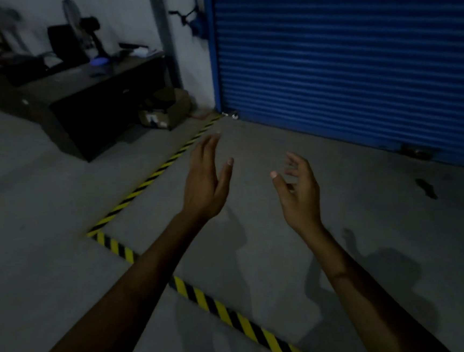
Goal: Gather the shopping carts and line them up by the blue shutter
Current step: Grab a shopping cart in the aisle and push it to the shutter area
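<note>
Both bare forearms are shown raised over the concrete floor (44, 192); the left hand (206, 183) is held edge-on with its fingers straight and empty, and the right hand (299, 192), near it but apart, is held with its fingers loosely curled around nothing. The blue shutter (354, 52) is seen rolled down to the floor at the upper right, beyond the hands, with yellow-and-black hazard tape (152, 177) laid on the floor before it. A dark desk (92, 103) and a cardboard box (166, 108) are set by the wall to the shutter's left.
</note>
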`<state>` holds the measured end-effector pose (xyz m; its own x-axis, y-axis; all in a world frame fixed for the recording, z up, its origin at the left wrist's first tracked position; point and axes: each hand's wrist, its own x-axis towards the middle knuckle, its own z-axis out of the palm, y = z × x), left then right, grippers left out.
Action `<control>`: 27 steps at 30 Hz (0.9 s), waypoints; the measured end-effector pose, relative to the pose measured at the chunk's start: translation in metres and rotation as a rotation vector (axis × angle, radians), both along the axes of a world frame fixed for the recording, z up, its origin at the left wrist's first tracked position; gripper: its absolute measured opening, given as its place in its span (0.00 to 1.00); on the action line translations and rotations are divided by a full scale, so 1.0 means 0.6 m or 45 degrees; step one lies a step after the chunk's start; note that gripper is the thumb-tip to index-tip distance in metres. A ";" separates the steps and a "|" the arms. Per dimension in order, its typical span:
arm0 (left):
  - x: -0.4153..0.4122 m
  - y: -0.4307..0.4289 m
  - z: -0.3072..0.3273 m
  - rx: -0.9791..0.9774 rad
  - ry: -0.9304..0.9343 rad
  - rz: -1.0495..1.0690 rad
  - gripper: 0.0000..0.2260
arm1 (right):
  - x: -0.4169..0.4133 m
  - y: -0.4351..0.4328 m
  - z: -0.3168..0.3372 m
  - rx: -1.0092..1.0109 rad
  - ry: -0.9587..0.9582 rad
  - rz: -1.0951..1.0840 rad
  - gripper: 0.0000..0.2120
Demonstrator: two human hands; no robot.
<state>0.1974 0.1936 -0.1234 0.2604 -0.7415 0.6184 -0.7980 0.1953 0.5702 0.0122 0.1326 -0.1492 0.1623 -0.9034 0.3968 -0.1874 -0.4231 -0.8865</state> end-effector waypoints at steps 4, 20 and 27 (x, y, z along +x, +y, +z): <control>0.106 0.124 -0.005 -0.135 0.947 0.064 0.22 | 0.128 0.089 -0.020 0.239 -0.110 0.162 0.17; 0.370 0.699 -0.164 -1.044 2.419 0.853 0.15 | 0.604 0.490 -0.095 1.152 0.214 1.085 0.09; 0.413 0.852 -0.204 -1.502 2.529 1.202 0.13 | 0.745 0.630 -0.111 1.223 0.491 1.547 0.10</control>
<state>0.4454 0.7050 -0.2459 0.6647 0.1414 -0.7336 0.2297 0.8957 0.3808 0.4590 0.5105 -0.2158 0.8912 -0.0471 -0.4512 -0.4366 0.1808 -0.8813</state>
